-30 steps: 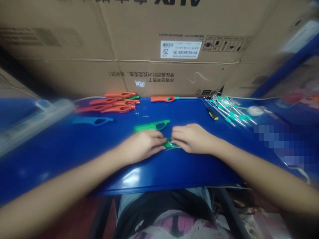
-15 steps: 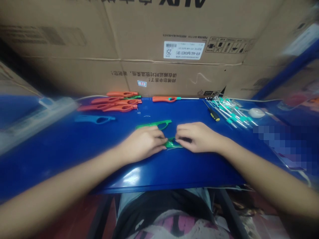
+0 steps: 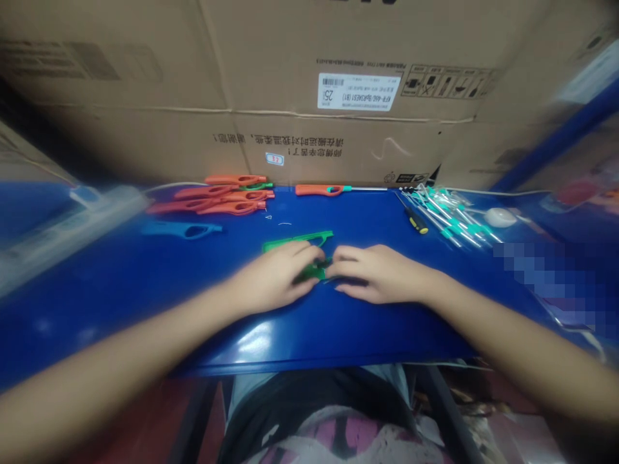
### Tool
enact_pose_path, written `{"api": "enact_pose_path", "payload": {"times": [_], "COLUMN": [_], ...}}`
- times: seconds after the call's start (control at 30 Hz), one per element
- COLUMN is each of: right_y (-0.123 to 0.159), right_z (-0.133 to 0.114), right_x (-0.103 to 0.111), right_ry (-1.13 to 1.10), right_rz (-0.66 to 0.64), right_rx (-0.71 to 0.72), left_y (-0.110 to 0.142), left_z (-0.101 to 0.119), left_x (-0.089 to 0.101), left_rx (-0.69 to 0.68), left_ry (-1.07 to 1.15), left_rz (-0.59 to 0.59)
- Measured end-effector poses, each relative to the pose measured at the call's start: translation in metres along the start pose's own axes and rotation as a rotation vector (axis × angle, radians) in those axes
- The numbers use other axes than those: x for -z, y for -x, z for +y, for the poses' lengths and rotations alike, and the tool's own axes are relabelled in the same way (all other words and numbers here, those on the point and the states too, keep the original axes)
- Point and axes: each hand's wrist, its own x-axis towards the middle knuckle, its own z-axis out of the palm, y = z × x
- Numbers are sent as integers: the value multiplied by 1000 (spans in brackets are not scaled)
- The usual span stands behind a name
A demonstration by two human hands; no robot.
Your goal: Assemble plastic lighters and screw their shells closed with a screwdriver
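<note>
Our right hand [image 3: 380, 274] has moved closer to our left hand [image 3: 275, 277], curling beside a green lighter-handle piece [image 3: 320, 274]; whether it grips, we cannot tell. Our left hand grasps that piece, presumably steadying it, just nearer us than the green handle shell [image 3: 304, 237].

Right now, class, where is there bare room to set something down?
Bare: between white strip, blue handle and left forearm; between left hand, right hand and table's front edge. Crowded: around orange handles, metal rods, green pieces.
</note>
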Motion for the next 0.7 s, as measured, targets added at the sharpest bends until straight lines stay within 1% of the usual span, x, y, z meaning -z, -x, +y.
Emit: {"api": "enact_pose_path", "payload": {"times": [0.1,0.17,0.27,0.33,0.43,0.5,0.57,0.7], "right_y": [-3,-3,-2,-1,0,1,4,14], "right_z": [0,1,3,5,9,12,14,22], "right_x": [-8,-9,-4,1,7,10,13,22], "right_ry": [22,-35,-242,-387,-563,-634,-618,-376], "right_rz": [19,44,100,131,131,118,80,-25], "right_rx": [4,-12,-66,-139,-264,-313,-330,-323], "left_y": [0,-1,-1,-1,-1,-1,0,0], "left_z": [-2,-4,-6,-7,-8,-8,-8,-8], "left_x": [-2,-2,-3,-2,-2,-2,-2,-1], "left_rx": [-34,-59,-83,-88,-89,-90,-93,-91], "left_ry": [-9,-32,-47,-50,-55,-55,-56,-65], "left_rz": [-24,-35,-40,-39,-28,-20,-17,-24]}}
